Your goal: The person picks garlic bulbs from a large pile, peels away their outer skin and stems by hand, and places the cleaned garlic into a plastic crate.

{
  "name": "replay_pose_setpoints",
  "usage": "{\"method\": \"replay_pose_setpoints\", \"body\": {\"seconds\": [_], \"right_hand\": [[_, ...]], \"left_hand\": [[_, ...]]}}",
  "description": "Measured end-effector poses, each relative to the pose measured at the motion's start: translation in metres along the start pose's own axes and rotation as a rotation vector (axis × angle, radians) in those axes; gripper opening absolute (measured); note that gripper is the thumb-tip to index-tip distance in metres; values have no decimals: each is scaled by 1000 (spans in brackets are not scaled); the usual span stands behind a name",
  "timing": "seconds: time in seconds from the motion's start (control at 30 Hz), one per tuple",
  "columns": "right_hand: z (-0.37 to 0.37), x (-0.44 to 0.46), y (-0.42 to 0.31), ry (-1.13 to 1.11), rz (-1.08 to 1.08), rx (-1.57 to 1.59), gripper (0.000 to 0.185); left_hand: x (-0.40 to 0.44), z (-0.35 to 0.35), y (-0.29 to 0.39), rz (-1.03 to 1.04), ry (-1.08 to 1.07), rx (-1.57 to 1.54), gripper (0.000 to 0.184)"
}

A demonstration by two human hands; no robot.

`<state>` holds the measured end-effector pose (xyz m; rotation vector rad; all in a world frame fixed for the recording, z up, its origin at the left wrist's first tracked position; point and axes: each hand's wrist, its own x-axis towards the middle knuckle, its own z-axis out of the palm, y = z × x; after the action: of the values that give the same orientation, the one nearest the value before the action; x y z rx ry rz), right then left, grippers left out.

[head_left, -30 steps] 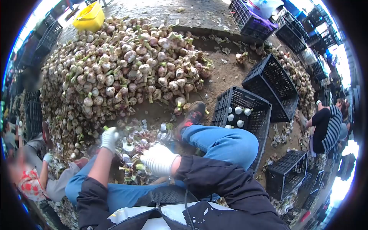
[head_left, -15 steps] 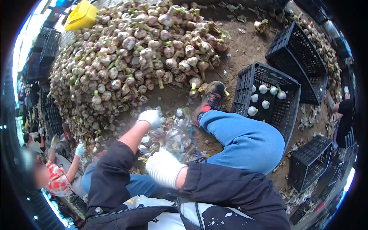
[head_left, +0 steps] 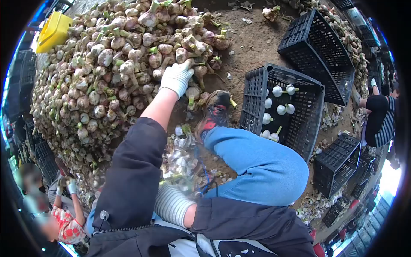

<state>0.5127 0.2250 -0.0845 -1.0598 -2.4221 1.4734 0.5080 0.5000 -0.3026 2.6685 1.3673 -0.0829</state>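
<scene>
My left hand point(head_left: 176, 79), in a white knit glove, reaches onto the front of a big heap of untrimmed garlic point(head_left: 98, 81). Its fingers are closed round a garlic bulb point(head_left: 182, 55), partly covered by the hand. My right hand point(head_left: 173, 204), in a striped white glove, is low in front of my jacket; its fingers are turned away and hidden. Between the hands, loose garlic skins point(head_left: 177, 156) lie on the ground. To the right of my shoe point(head_left: 217, 109) a black plastic crate point(head_left: 280, 70) holds several cleaned white garlic bulbs point(head_left: 281, 109).
Another black crate point(head_left: 317, 55) leans behind the first, and a third crate point(head_left: 338, 165) lies on the right. A yellow container point(head_left: 53, 32) stands at the heap's far left. A person in a red-patterned shirt point(head_left: 66, 225) sits at left; another person point(head_left: 379, 115) is at far right.
My left hand has moved forward from above the skins onto the garlic heap. My right hand has drawn back toward my body. The view has shifted, and more bulbs show in the crate.
</scene>
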Motion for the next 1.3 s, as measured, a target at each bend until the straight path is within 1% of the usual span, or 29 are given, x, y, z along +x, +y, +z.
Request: {"method": "replay_pose_setpoints", "body": {"seconds": [0.1,0.13,0.17,0.23,0.27,0.3,0.33,0.37,0.43,0.47,0.5,0.53,0.57,0.6,0.63,0.7,0.73,0.77,0.8,0.83,0.87,0.9,0.97,1.0,1.1,1.13,1.3], "right_hand": [[-8,3,-3,-101,-34,-152,18],[-4,5,-2,-76,-8,-151,17],[-8,5,-3,-27,-47,-161,16],[-18,0,1,69,-130,-166,12],[-25,4,-1,57,-67,-91,9],[-38,4,-6,151,-26,-129,10],[-56,6,-11,160,-17,-133,9],[-73,10,-16,137,75,-26,13],[-64,13,-14,559,32,214,20],[-62,16,-16,579,164,583,21],[-64,19,-20,593,107,910,29],[-68,20,-24,517,82,1132,35],[-71,21,-28,431,67,1349,41],[-74,18,-35,285,31,1408,42],[-67,19,-28,151,81,1279,37],[-55,16,-29,124,107,1291,33],[-50,14,-26,133,143,1299,34],[-45,14,-20,139,176,1306,34],[-37,14,-12,164,115,1274,36],[-38,13,-14,124,143,1342,37],[-41,11,-17,68,130,1338,38],[-45,10,-23,14,116,1333,39],[-47,13,-27,6,144,1246,41],[-47,13,-28,4,160,1205,43],[-49,11,-24,4,199,1156,44],[-48,12,-19,15,176,1132,44],[-55,11,-23,0,186,1242,42]], "left_hand": [[-16,-23,-14,151,-4,-37,23],[-31,-34,-15,126,113,-249,29],[-46,-49,-15,121,219,-410,30],[-91,-83,-21,-22,197,-862,35],[-121,-109,-21,-175,149,-1187,39],[-152,-142,-18,-336,105,-1512,45],[-178,-175,-18,-517,99,-1495,52],[-206,-195,-19,-463,210,-1646,59],[-261,-236,-12,-505,277,-1686,57],[-288,-242,-11,-502,310,-1719,55],[-313,-245,-7,-493,339,-1753,53],[-331,-246,5,-529,423,-1744,51],[-345,-237,15,-502,499,-1638,54],[-357,-230,28,-522,529,-1587,56],[-364,-224,41,-541,552,-1544,58],[-371,-220,61,-486,636,-1337,63],[-378,-213,63,-449,607,-1249,68],[-383,-215,66,-458,567,-1065,68],[-387,-218,67,-453,545,-922,68],[-389,-223,68,-444,516,-778,67],[-389,-230,67,-411,552,-702,67],[-390,-232,68,-417,540,-706,68],[-392,-233,70,-428,508,-723,69],[-392,-232,73,-392,542,-724,70],[-391,-237,73,-389,531,-755,71],[-391,-238,72,-374,532,-731,73],[-386,-240,72,-410,530,-780,72]]}}
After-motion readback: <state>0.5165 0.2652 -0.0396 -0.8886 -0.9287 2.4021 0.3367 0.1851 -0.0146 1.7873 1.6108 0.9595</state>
